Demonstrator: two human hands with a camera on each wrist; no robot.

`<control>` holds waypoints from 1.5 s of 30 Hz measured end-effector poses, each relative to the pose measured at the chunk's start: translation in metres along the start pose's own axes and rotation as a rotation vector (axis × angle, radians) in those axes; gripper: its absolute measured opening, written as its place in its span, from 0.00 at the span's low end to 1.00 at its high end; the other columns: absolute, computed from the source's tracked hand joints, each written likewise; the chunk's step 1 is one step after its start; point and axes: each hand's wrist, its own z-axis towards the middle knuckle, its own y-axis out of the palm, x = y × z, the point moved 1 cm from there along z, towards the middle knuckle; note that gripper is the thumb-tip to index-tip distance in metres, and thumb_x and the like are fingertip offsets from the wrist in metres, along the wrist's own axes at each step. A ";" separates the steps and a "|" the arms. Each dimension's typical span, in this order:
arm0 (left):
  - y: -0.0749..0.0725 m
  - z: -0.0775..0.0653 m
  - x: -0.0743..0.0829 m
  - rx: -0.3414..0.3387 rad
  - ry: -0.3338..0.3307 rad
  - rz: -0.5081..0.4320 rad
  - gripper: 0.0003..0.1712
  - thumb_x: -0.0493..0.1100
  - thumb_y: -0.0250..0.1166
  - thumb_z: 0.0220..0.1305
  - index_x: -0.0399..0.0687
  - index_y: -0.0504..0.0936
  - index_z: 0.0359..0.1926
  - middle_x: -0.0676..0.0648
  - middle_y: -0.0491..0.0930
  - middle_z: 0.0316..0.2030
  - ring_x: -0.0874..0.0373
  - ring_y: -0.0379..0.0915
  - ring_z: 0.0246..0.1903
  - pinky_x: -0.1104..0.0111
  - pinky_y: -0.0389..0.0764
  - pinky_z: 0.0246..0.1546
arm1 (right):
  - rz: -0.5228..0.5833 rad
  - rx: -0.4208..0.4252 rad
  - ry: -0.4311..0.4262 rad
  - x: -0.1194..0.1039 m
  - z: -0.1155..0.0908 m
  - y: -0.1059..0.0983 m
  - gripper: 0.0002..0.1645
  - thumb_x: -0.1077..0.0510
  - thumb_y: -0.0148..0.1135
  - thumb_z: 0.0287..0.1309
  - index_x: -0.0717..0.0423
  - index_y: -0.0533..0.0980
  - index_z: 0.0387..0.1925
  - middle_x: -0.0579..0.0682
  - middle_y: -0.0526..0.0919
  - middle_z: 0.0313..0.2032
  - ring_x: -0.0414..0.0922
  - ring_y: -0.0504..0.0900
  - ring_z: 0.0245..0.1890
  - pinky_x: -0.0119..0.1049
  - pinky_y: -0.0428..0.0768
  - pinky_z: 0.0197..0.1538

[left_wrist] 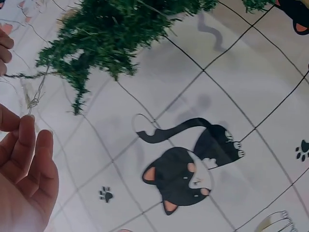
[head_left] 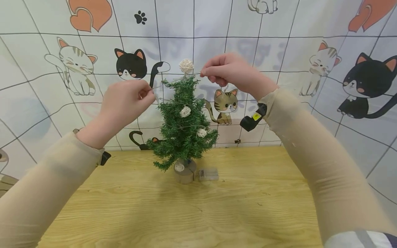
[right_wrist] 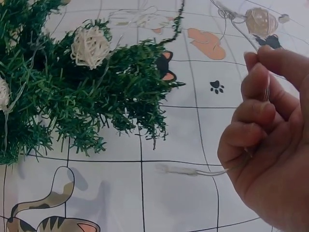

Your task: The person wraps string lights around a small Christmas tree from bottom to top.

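A small green artificial Christmas tree [head_left: 186, 137] stands between my hands, with a thin wire string of white wicker balls around it. My left hand [head_left: 128, 100], left of the treetop, pinches the thin wire [left_wrist: 33, 103] between thumb and fingertips. Right of the top, my right hand [head_left: 229, 70] pinches the same kind of wire [right_wrist: 247, 36], its other fingers curled around more of it. One wicker ball [head_left: 186, 65] sits at the treetop between the hands. Lower balls [head_left: 185, 111] rest against the branches. A loose wire end [right_wrist: 193, 172] hangs out below my right hand.
The tree's round wooden base [head_left: 185, 176] rests on a wood-grain table [head_left: 139, 206]. Beside it lies a clear box [head_left: 209, 174], and another wicker ball [head_left: 179, 167] is at the base. Close behind hangs a white cat-print cloth [head_left: 211, 51].
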 end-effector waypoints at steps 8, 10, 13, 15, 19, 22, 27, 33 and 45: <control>0.028 0.013 -0.040 0.024 -0.236 -0.082 0.14 0.41 0.52 0.63 0.42 0.84 0.32 0.44 0.81 0.25 0.50 0.73 0.24 0.61 0.66 0.26 | -0.191 0.153 0.040 0.007 0.031 0.006 0.15 0.49 0.61 0.64 0.54 0.81 0.44 0.49 0.73 0.28 0.42 0.63 0.23 0.34 0.65 0.28; 0.035 0.018 -0.048 0.005 -0.315 -0.149 0.15 0.42 0.51 0.64 0.41 0.84 0.33 0.43 0.81 0.27 0.48 0.75 0.30 0.61 0.67 0.30 | -0.224 0.195 0.043 0.009 0.038 0.007 0.14 0.48 0.61 0.64 0.52 0.81 0.43 0.50 0.73 0.31 0.43 0.64 0.26 0.34 0.65 0.30; 0.045 0.026 -0.057 -0.031 -0.410 -0.247 0.17 0.44 0.51 0.66 0.40 0.84 0.34 0.41 0.80 0.30 0.47 0.75 0.44 0.59 0.70 0.41 | -0.265 0.259 0.039 0.014 0.048 0.008 0.13 0.48 0.60 0.65 0.52 0.82 0.41 0.50 0.76 0.34 0.43 0.67 0.30 0.36 0.67 0.35; 0.052 0.031 -0.061 -0.056 -0.461 -0.301 0.18 0.45 0.51 0.67 0.39 0.83 0.34 0.41 0.80 0.31 0.47 0.73 0.51 0.58 0.69 0.51 | -0.295 0.301 0.038 0.017 0.055 0.008 0.13 0.49 0.60 0.65 0.52 0.82 0.40 0.48 0.77 0.35 0.43 0.69 0.33 0.37 0.67 0.37; 0.069 0.042 -0.064 -0.097 -0.525 -0.369 0.17 0.46 0.50 0.68 0.40 0.82 0.35 0.45 0.78 0.27 0.49 0.73 0.40 0.60 0.70 0.43 | -0.343 0.379 0.042 0.030 0.064 0.006 0.13 0.51 0.59 0.65 0.56 0.82 0.38 0.46 0.78 0.32 0.43 0.70 0.32 0.35 0.68 0.39; 0.080 0.049 -0.063 -0.129 -0.551 -0.411 0.18 0.46 0.50 0.68 0.41 0.84 0.39 0.47 0.78 0.31 0.51 0.66 0.27 0.61 0.64 0.29 | -0.359 0.415 0.079 0.041 0.066 0.002 0.14 0.51 0.58 0.66 0.57 0.83 0.41 0.47 0.80 0.35 0.42 0.69 0.32 0.35 0.68 0.41; 0.093 0.060 -0.062 -0.169 -0.553 -0.447 0.18 0.47 0.51 0.70 0.43 0.84 0.44 0.44 0.81 0.42 0.56 0.72 0.30 0.63 0.67 0.31 | -0.356 0.440 0.158 0.058 0.064 -0.006 0.18 0.49 0.56 0.67 0.57 0.82 0.46 0.49 0.80 0.43 0.41 0.69 0.34 0.36 0.69 0.44; 0.106 0.067 -0.060 -0.231 -0.530 -0.460 0.17 0.40 0.48 0.71 0.38 0.82 0.46 0.41 0.81 0.48 0.52 0.74 0.32 0.65 0.65 0.26 | -0.347 0.463 0.193 0.074 0.056 -0.014 0.19 0.49 0.56 0.67 0.59 0.82 0.45 0.48 0.78 0.36 0.42 0.66 0.28 0.37 0.67 0.38; 0.111 0.076 -0.052 -0.347 -0.533 -0.631 0.19 0.39 0.52 0.71 0.40 0.76 0.60 0.40 0.80 0.44 0.60 0.74 0.27 0.70 0.66 0.21 | -0.369 0.462 0.235 0.085 0.035 -0.027 0.18 0.49 0.56 0.67 0.59 0.82 0.44 0.50 0.79 0.37 0.44 0.72 0.38 0.38 0.70 0.42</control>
